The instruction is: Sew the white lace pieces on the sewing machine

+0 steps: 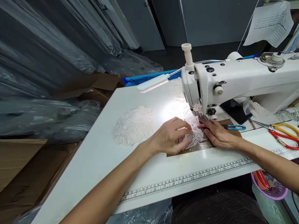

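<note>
A white sewing machine (224, 84) stands on the right of the table, its needle area lit by a lamp. Under its presser foot lies a piece of pale lace (192, 138) with an openwork, fringed edge. My left hand (171, 135) is over the left side of this lace, fingers bent and apart; whether the fingertips touch it is unclear. My right hand (217, 133) is right beside the presser foot, thumb and fingers closed on the lace's right edge. Blue thread snips (235, 127) lie just beyond the right hand. A heap of white lace (134, 126) rests left of the hands.
A lamp (153, 83) reaches over the table (102, 152), which has a printed ruler (187, 179) along its front edge. Yellow-and-red-handled scissors (283, 132) and a dark phone-like slab (235, 111) lie right. A purple basket (275, 193) sits below; cardboard boxes (25, 168) stand left.
</note>
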The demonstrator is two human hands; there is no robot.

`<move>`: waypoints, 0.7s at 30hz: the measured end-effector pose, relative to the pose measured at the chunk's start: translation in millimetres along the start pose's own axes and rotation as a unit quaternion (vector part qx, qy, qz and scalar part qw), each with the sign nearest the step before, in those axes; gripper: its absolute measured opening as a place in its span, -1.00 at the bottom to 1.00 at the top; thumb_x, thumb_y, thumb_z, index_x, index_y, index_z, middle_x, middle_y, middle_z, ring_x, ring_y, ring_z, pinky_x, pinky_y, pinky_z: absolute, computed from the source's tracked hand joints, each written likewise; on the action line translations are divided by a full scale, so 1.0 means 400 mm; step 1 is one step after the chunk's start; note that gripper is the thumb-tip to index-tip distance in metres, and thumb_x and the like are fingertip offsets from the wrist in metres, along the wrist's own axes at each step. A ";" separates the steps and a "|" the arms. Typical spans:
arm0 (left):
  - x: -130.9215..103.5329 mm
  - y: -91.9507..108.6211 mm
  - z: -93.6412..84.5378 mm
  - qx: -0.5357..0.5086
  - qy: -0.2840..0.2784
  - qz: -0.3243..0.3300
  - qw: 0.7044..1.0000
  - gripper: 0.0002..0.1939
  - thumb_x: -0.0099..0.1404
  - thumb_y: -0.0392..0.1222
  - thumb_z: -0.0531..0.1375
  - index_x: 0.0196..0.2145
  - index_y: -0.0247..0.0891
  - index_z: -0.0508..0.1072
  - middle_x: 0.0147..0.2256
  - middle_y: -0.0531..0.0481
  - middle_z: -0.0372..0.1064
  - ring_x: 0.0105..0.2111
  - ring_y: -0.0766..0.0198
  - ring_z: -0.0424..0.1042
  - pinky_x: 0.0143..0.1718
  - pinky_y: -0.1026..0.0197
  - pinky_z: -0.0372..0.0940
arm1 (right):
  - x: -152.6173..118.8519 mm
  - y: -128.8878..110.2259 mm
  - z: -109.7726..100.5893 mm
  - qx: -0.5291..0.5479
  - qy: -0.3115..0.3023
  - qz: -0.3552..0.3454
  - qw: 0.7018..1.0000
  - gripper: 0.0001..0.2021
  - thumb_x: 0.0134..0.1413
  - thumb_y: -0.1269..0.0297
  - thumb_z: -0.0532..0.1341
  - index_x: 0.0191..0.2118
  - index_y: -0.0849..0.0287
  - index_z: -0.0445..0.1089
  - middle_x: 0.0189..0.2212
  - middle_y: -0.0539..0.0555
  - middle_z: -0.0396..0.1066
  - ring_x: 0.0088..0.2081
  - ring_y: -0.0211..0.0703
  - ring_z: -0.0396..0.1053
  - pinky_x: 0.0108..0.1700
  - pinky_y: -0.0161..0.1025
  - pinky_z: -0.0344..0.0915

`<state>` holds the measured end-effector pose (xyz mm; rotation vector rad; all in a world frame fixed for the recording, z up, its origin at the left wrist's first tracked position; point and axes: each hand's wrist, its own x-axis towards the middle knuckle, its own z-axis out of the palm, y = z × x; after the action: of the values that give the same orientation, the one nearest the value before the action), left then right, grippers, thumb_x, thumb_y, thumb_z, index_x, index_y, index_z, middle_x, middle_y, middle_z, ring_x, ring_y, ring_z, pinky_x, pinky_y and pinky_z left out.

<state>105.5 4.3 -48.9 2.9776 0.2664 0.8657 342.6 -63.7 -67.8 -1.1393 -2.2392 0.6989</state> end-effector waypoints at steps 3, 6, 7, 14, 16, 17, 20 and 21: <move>-0.015 0.048 0.000 0.008 -0.050 0.033 0.998 -0.87 0.41 -0.30 0.08 -0.23 -0.30 0.44 -0.27 -0.06 0.50 -0.34 0.28 0.46 -0.34 0.23 0.39 | 0.000 0.000 -0.002 0.014 0.005 0.009 1.000 -0.58 0.36 0.31 -0.10 0.28 0.13 0.06 0.03 0.21 0.40 0.06 0.07 0.27 0.14 0.19 0.27; -0.015 0.058 0.019 0.080 -0.059 0.032 0.995 -0.77 0.41 -0.41 0.01 -0.33 -0.31 0.42 -0.39 -0.05 0.47 -0.46 0.30 0.41 -0.42 0.24 0.37 | 0.000 0.002 0.006 0.013 0.021 0.007 1.000 -0.64 0.34 0.34 -0.08 0.20 0.11 0.13 0.02 0.20 0.41 0.07 0.05 0.27 0.14 0.20 0.26; -0.014 0.055 0.026 0.083 -0.056 0.029 0.995 -0.78 0.41 -0.40 0.01 -0.33 -0.31 0.41 -0.39 -0.05 0.47 -0.46 0.28 0.41 -0.41 0.22 0.38 | -0.001 0.003 0.008 0.013 0.025 0.006 1.000 -0.64 0.33 0.35 -0.07 0.19 0.11 0.14 0.02 0.20 0.41 0.08 0.05 0.27 0.15 0.21 0.25; -0.011 0.044 0.049 0.030 0.025 0.020 0.999 -0.87 0.42 -0.32 0.09 -0.21 -0.33 0.44 -0.27 -0.08 0.50 -0.36 0.28 0.46 -0.34 0.20 0.43 | -0.002 0.030 0.008 0.130 0.068 0.062 0.987 -0.67 0.32 0.30 -0.04 0.12 0.13 0.26 0.02 0.19 0.43 0.08 -0.05 0.36 0.17 0.09 0.27; -0.013 0.046 0.050 0.047 0.039 0.014 0.998 -0.87 0.42 -0.35 0.10 -0.26 -0.33 0.45 -0.28 -0.07 0.51 -0.40 0.31 0.45 -0.37 0.21 0.41 | 0.001 0.036 0.006 0.159 0.094 0.099 0.978 -0.68 0.31 0.32 -0.05 0.04 0.15 0.34 -0.04 0.16 0.47 -0.01 -0.10 0.43 0.12 0.01 0.33; -0.014 0.047 0.050 0.052 0.043 0.013 0.998 -0.87 0.42 -0.34 0.10 -0.26 -0.33 0.45 -0.28 -0.07 0.51 -0.40 0.31 0.45 -0.38 0.21 0.41 | 0.002 0.037 0.005 0.160 0.105 0.109 0.975 -0.69 0.29 0.34 -0.04 0.00 0.16 0.37 -0.09 0.15 0.50 -0.05 -0.12 0.45 0.09 -0.02 0.35; -0.015 0.048 0.048 0.061 0.056 0.012 0.996 -0.87 0.42 -0.36 0.09 -0.26 -0.34 0.43 -0.28 -0.09 0.52 -0.38 0.29 0.47 -0.39 0.21 0.42 | 0.003 0.031 0.002 0.125 0.110 0.107 0.980 -0.71 0.23 0.40 0.00 -0.09 0.16 0.43 -0.20 0.11 0.53 -0.14 -0.14 0.48 0.01 -0.09 0.39; -0.016 0.047 0.048 0.064 0.062 0.013 0.996 -0.88 0.41 -0.37 0.09 -0.27 -0.35 0.43 -0.27 -0.09 0.52 -0.38 0.29 0.48 -0.39 0.21 0.43 | 0.002 0.028 0.001 0.107 0.107 0.097 0.984 -0.72 0.22 0.41 0.01 -0.11 0.16 0.44 -0.21 0.11 0.53 -0.16 -0.13 0.48 -0.01 -0.11 0.40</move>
<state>113.5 -15.0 -66.9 3.0545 0.2996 1.0777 348.1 -57.4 -75.0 -1.2701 -1.8431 0.8298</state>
